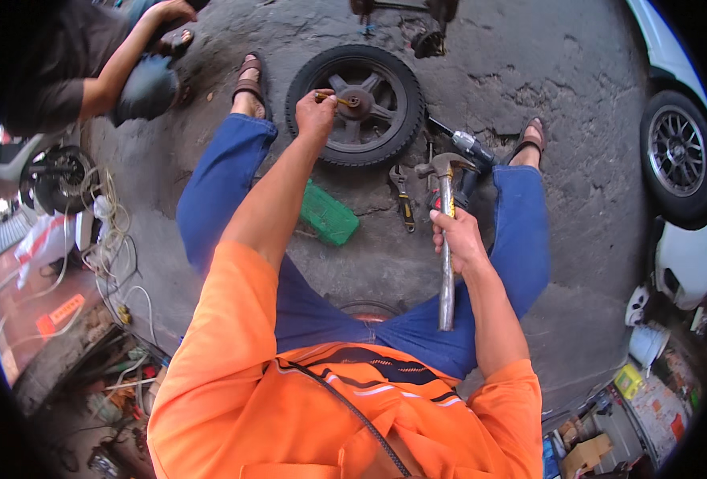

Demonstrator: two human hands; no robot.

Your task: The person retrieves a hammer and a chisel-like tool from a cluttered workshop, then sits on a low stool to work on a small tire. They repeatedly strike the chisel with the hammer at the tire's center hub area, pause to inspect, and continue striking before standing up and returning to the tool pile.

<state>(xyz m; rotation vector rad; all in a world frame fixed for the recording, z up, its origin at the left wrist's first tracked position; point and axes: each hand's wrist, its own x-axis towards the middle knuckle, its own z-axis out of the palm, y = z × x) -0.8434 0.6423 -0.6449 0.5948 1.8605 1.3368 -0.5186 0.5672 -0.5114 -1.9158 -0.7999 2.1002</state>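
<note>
A motorcycle wheel [383, 111] with a black tyre and grey spokes lies flat on the worn concrete between my feet. My left hand [314, 115] grips a thin yellowish rod, perhaps a punch [344, 101]. The rod slants across the wheel, and its far end is at the central hub [362, 109]; whether it touches cannot be told. In my right hand [461, 235] is a claw hammer [446, 287], held by the upper part of its worn metal handle. The hammer's head is up, to the right of the wheel and apart from it.
A green plastic case [328, 212], an adjustable wrench [402, 196] and a cordless power tool [472, 145] lie near the wheel. Another person [123, 72] is at the upper left. A car wheel [678, 143] stands at right; tangled hoses [106, 215] lie left.
</note>
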